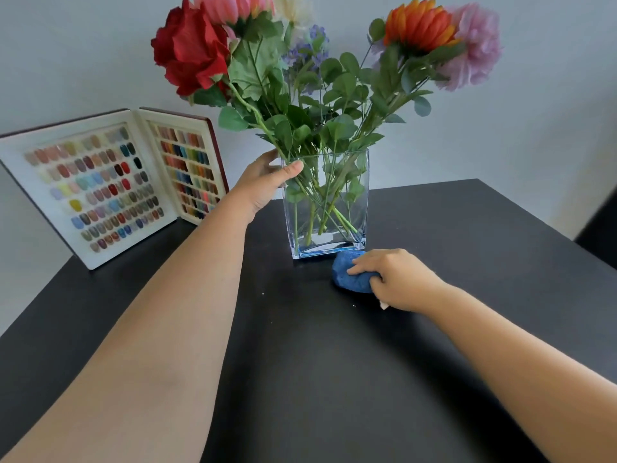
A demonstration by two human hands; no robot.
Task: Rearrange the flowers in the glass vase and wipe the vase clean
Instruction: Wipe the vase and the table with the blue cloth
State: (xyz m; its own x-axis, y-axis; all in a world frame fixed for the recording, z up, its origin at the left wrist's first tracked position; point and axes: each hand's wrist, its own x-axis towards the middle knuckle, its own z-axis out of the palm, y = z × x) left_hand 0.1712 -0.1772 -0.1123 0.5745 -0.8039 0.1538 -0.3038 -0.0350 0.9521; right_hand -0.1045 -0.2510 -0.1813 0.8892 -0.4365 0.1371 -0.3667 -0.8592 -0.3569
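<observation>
A clear rectangular glass vase [347, 212] stands upright on the black table [317, 345]. It holds a bunch of flowers [300, 78]: a red rose, pink, orange and mauve blooms, purple sprigs and green leafy stems. My left hand [263, 182] grips the vase's upper left corner, thumb across the front glass. A bunched blue cloth [350, 272] lies on the table at the vase's front right foot. My right hand [397, 279] holds that cloth, fingers curled over it.
An open display book of coloured nail samples [110, 185] leans against the wall at the table's back left. The table's right edge runs diagonally at the far right, with a dark object [601, 228] beyond it.
</observation>
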